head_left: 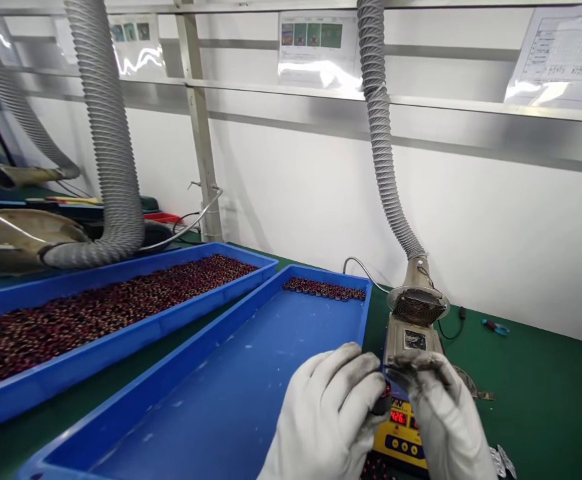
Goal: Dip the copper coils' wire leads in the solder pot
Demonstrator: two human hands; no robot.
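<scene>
Both hands wear white, soiled gloves and meet low in the view, over a yellow soldering unit [401, 433] with a red digit display. My left hand [328, 417] is curled, its fingertips pinching a small dark red part [385, 393]. My right hand [443, 413] is closed too, fingertips pressed at the same part from the right. Just left of my hands lies a blue tray [251, 373], mostly bare, with a row of small dark red coils [325, 289] at its far end.
A second blue tray [121, 333] at left is filled with several dark red coils. Grey ribbed extraction hoses hang down: one [383, 147] ends at a fan nozzle [417, 305] above the soldering unit, another [108, 147] at left. The bench has a green mat [535, 393].
</scene>
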